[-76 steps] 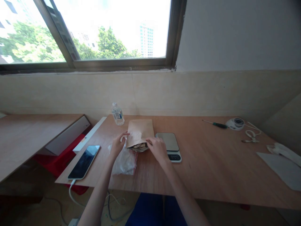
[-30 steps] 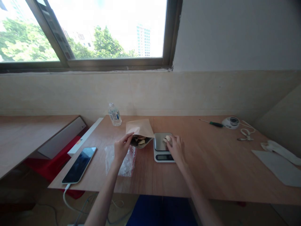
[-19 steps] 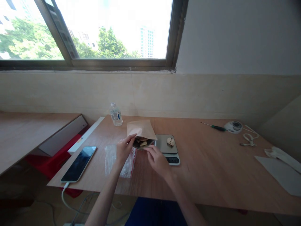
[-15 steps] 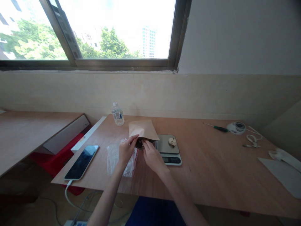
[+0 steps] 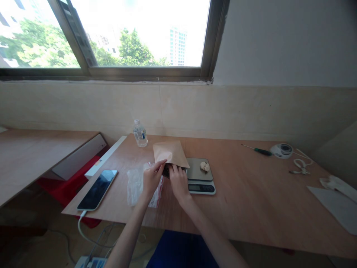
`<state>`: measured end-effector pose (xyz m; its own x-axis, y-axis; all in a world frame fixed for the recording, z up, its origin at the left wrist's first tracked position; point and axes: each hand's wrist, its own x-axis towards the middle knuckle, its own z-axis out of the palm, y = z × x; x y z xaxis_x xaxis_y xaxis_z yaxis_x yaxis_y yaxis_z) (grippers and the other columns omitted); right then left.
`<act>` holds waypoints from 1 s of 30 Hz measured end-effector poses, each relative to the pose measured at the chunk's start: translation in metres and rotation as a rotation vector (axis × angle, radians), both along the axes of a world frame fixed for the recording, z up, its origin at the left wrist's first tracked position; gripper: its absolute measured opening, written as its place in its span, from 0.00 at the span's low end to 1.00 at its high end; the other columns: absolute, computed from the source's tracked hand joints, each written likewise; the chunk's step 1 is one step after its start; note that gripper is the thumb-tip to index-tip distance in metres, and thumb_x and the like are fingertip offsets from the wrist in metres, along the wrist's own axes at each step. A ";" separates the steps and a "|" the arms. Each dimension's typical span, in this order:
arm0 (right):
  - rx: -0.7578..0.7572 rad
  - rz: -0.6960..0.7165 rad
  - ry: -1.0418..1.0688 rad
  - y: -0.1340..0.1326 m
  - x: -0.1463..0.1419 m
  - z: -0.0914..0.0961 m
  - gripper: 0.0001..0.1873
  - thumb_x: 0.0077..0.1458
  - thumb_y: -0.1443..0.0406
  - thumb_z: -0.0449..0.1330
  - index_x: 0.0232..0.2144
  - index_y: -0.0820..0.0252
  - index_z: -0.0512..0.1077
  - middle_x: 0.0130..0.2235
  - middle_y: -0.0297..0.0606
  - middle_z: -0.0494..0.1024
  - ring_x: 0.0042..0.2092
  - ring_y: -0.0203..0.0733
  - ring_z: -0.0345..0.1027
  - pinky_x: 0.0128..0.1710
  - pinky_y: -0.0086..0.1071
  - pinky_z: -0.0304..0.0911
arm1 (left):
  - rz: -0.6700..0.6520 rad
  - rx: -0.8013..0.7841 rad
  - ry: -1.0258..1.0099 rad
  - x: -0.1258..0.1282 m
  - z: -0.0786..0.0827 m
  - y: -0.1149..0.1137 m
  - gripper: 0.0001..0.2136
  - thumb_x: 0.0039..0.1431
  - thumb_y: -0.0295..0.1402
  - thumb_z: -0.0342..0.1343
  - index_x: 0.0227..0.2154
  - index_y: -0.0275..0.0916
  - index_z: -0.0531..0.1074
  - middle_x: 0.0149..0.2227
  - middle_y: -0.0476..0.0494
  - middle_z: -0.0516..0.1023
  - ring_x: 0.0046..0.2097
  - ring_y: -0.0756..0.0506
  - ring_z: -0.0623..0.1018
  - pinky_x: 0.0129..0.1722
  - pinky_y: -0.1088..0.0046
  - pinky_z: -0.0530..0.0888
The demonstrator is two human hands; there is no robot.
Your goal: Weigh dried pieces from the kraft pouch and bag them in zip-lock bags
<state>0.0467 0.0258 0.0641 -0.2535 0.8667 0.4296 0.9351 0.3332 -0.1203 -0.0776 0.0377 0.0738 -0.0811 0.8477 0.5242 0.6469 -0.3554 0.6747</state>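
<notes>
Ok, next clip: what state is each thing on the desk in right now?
Paper bag: mouth held open by left hand.
Right hand: fingers at the bag's mouth.
Scale: one pale piece on its plate; display unreadable.
Plastic bag: crumpled, lying flat.
Phone: screen dark, cable plugged in.
Water bottle: upright, capped.
Screwdriver: lying flat.

No text, number or brand can be read anywhere in this view. The water bottle (image 5: pixel 140 133) at the back of the table carries a blue and white label, but its print is too small and blurred to make out. The scale (image 5: pixel 199 175) has a small display on its front edge, and its digits cannot be read. The phone (image 5: pixel 97 184) lies with a dark, blank screen.
</notes>
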 end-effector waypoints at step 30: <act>0.375 0.060 0.458 -0.046 0.037 -0.021 0.15 0.58 0.67 0.54 0.48 0.59 0.68 0.49 0.44 0.73 0.49 0.43 0.67 0.48 0.36 0.63 | 0.013 -0.034 -0.020 -0.002 0.004 0.001 0.11 0.59 0.34 0.51 0.40 0.44 0.76 0.37 0.49 0.81 0.34 0.48 0.80 0.33 0.77 0.72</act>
